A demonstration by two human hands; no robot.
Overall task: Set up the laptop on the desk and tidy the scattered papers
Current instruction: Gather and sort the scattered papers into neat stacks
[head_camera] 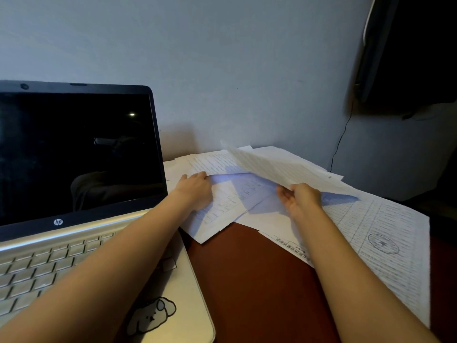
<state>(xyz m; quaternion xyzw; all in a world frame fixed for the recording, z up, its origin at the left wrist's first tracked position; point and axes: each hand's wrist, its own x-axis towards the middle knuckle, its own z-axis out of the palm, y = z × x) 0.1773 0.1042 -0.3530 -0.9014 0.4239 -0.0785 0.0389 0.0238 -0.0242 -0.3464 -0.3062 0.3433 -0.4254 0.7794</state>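
White printed paper sheets (380,233) lie fanned and overlapping on the red-brown counter (247,280), far-right part, just R of the laptop and running back to the grey wall (222,58). One lifted sheet (267,167) is raised off the pile and tilted up toward the wall. R hand (300,199) pinches its near corner, thumb on top, so R grip = grasping that sheet, prob. to peel it free for stacking. L hand (195,191) sits on the pile's L side, fingertips at a sheet edge. It looks like it pins the lower sheets so they don't drag along, but can't tell if L grip is pinching or just pressing.

Silver open laptop (61,233), screen dark, stands at L on the counter, touching the papers' L edge; L forearm crosses over its R corner. Setup part looks done, tidying is under way.

Counts:
- sheets: approx 6+ visible, exact no. unclear due to overlap
- lifted: 1
- laptop: 1
- hands: 2
- dog sticker (150,315) on palm rest: 1
- thin dark cable (340,142) down the wall: 1
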